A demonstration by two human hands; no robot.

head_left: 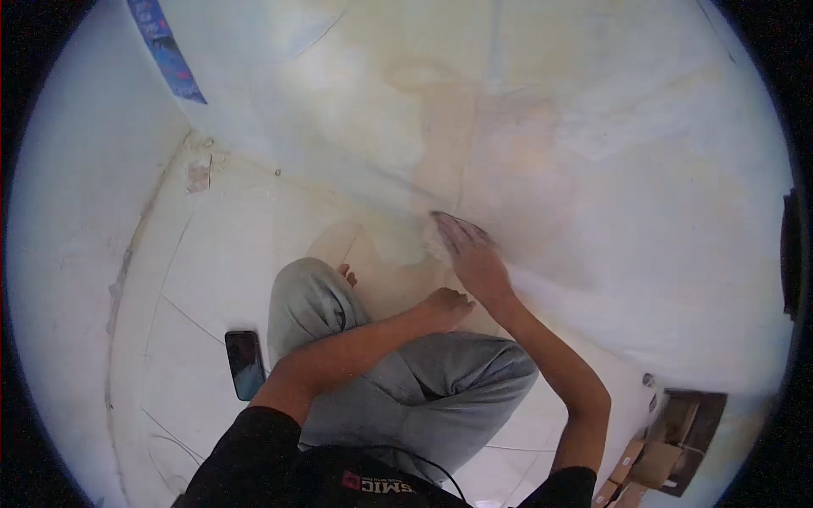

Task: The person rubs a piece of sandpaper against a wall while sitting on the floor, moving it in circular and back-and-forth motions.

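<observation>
My right hand (472, 254) reaches to the pale wall (627, 203), just above where it meets the floor. Its fingers are pressed together over a thin flat sheet with a dark edge (461, 221), held against the wall. Motion blurs the fingertips, and the sheet's kind cannot be made out. Low over my crossed legs (406, 381), my left hand (447, 310) is closed, fingers curled in, and nothing shows in it. Brownish damp-looking patches (445, 127) mark the wall above my right hand.
A dark phone (245, 365) lies on the tiled floor (190, 339) left of my knee. Cardboard boxes (656, 464) stand at lower right, near a dark-framed opening (699, 415). A blue printed strip (165, 51) is on the upper left wall. My toes (347, 275) show past my knee.
</observation>
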